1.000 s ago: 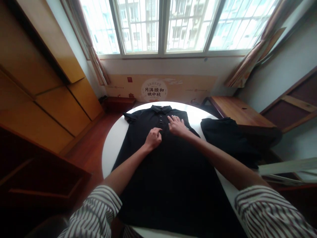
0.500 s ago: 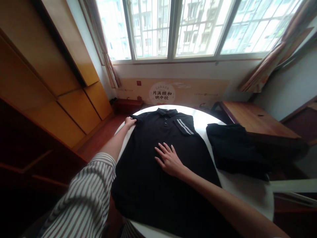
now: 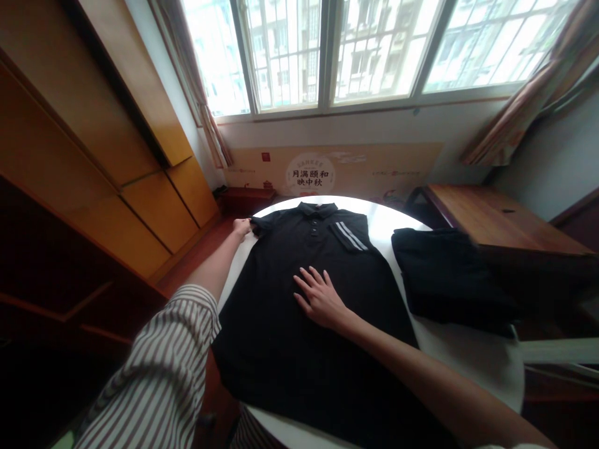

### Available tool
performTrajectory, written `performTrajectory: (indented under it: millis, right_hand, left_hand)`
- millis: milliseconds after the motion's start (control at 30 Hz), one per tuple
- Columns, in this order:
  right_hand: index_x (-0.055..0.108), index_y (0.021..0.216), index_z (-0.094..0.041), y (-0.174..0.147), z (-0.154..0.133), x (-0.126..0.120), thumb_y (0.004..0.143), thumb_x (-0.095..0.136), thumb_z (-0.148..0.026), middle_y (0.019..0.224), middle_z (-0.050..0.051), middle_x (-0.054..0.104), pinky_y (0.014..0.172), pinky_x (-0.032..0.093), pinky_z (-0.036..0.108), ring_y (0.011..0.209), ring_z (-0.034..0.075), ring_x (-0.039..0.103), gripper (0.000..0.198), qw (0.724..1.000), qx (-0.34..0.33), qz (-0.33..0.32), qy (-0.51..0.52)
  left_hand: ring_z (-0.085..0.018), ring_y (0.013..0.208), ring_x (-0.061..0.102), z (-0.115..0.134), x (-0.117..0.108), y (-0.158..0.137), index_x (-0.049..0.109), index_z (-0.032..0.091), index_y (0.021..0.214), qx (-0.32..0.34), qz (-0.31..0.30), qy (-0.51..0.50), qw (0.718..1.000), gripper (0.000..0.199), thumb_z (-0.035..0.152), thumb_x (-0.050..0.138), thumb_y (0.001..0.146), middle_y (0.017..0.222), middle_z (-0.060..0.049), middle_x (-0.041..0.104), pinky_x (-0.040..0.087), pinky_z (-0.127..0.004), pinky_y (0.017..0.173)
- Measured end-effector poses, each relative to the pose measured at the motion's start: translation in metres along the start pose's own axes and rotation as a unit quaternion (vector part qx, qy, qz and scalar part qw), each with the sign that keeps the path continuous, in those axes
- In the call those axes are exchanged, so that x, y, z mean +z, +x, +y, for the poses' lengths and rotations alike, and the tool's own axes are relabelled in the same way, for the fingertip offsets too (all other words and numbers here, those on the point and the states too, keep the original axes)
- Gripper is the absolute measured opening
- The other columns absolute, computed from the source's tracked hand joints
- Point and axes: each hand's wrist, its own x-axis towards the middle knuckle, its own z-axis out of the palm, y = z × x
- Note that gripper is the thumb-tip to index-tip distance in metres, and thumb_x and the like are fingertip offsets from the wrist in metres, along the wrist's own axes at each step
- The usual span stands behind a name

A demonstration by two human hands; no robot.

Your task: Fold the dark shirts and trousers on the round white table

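Observation:
A black polo shirt (image 3: pixel 285 349) lies spread front side up, its collar towards the window. The sleeve on the right, with two pale stripes, is folded in over the chest. At the far left, my left hand (image 3: pixel 242 228) is closed around the edge of the other sleeve. My right hand (image 3: pixel 321 299) rests flat on the middle of the shirt, fingers spread. Beneath the shirt is a round white table (image 3: pixel 461 355); the shirt's lower part reaches over its near edge.
Folded dark clothing (image 3: pixel 444 274) is stacked on the table's right side. Beyond it stands a wooden desk (image 3: pixel 524 218). Wooden cabinets (image 3: pixel 145 218) line the left, and a barred window (image 3: pixel 369 50) is ahead, above a printed banner (image 3: pixel 365 165).
The view has shifted slightly. My left hand keeps its hold on the sleeve, and my right hand stays flat on the shirt.

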Motion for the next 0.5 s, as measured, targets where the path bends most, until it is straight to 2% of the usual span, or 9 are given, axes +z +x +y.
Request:
performTrajectory:
  millis: [133, 300, 400, 500]
  right_hand:
    - [0.042, 0.150, -0.020, 0.000, 0.000, 0.000, 0.100, 0.031, -0.051, 0.160, 0.011, 0.030, 0.117, 0.015, 0.061, 0.148, 0.035, 0.020, 0.059, 1.000, -0.002, 0.003, 0.001]
    - [0.043, 0.149, -0.020, 0.000, 0.000, 0.002, 0.101, 0.032, -0.051, 0.159, 0.012, 0.031, 0.117, 0.014, 0.060, 0.148, 0.034, 0.021, 0.059, 1.000, -0.002, 0.009, -0.002]
    - [0.043, 0.149, -0.019, 0.000, 0.000, 0.002, 0.101, 0.033, -0.050, 0.159, 0.012, 0.032, 0.117, 0.015, 0.060, 0.148, 0.035, 0.022, 0.059, 1.000, -0.003, 0.012, -0.003]
    - [0.044, 0.149, -0.019, -0.001, 0.000, 0.002, 0.101, 0.033, -0.050, 0.158, 0.012, 0.033, 0.117, 0.016, 0.060, 0.147, 0.035, 0.022, 0.058, 1.000, -0.004, 0.017, -0.002]
  left_hand:
    - [-0.022, 0.103, 0.063, -0.001, -0.003, 0.001, 0.058, 0.014, 0.124, -0.043, -0.045, -0.001, 0.998, 0.036, 0.035, 0.060, 0.095, 0.122, -0.011, 0.060, 0.056, -0.042, 0.087]
    - [-0.022, 0.104, 0.063, -0.002, 0.006, 0.000, 0.057, 0.015, 0.124, -0.073, -0.090, 0.007, 0.993, 0.035, 0.034, 0.061, 0.095, 0.122, -0.010, 0.060, 0.055, -0.042, 0.087]
    - [-0.022, 0.104, 0.063, 0.000, 0.010, -0.001, 0.058, 0.015, 0.124, -0.076, -0.097, 0.017, 0.992, 0.035, 0.034, 0.061, 0.095, 0.122, -0.010, 0.060, 0.055, -0.042, 0.087]
    - [-0.023, 0.104, 0.062, 0.003, 0.010, -0.002, 0.058, 0.015, 0.124, -0.050, -0.076, 0.019, 0.996, 0.036, 0.034, 0.061, 0.094, 0.123, -0.011, 0.060, 0.055, -0.043, 0.088]
